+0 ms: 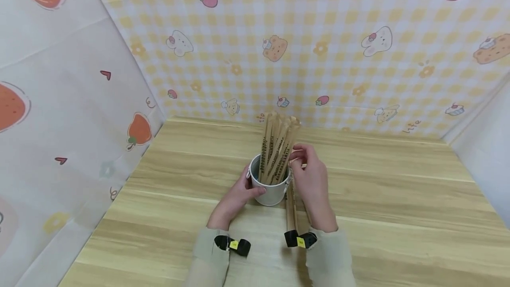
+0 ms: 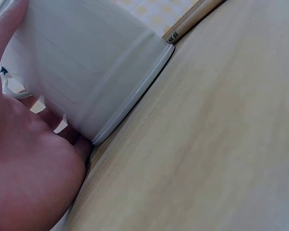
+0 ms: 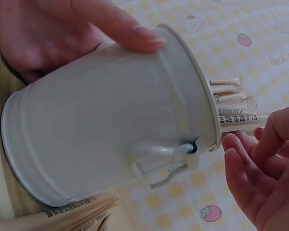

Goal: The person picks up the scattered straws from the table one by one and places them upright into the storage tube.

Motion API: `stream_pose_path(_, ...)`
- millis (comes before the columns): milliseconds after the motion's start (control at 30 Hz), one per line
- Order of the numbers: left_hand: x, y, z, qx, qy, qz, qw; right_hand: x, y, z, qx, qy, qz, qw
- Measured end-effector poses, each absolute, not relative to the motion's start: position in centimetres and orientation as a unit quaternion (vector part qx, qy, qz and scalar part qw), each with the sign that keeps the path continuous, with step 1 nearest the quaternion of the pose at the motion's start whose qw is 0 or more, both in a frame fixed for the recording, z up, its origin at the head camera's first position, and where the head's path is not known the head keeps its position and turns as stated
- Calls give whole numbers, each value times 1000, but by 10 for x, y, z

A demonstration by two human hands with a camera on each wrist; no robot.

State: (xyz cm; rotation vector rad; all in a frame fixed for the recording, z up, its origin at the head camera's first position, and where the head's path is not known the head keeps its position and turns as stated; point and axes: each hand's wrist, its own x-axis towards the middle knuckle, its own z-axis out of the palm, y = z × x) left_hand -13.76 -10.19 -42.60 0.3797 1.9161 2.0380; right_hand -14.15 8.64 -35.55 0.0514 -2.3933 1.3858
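left hand [image 1: 238, 196] grips bucket [image 1: 273, 195], right hand [image 1: 313, 180] curls beside sticks [image 1: 276, 147] at rim [image 3: 199, 79], finger pinch unclear, table [image 1: 398, 198] rightward.

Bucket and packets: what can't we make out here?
Head: lower ends of the packets, hidden inside the bucket.
Head: the packets' print, too small to read.
Head: left hand, most fingers hidden by the bucket.
Right wrist: right hand, cut off by the right edge; whether it grips a packet is unclear.

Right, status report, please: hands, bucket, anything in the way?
Left hand gripping white bucket, upright on table. Right hand at slim paper packets standing inside, grip unclear. Loose packets lying beside bucket; nothing seen blocking either hand.
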Motion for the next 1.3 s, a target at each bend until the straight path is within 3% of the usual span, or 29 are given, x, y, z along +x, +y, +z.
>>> stream_pose_path(633, -141, -101, -426, 137, 669, 713, 156, -143, 124, -384, -36, -867, 481, 125)
stream_pose_path(867, -141, -101, -427, 126, 682, 703, 158, -146, 131, -407, -52, -894, 442, 50)
stream_pose_path(1067, -140, -100, -427, 122, 683, 701, 163, -146, 131, -419, -12, -915, 401, -30)
stream_pose_path(1300, -139, -102, -428, 132, 670, 713, 155, -146, 130, -426, -2, -926, 376, -44)
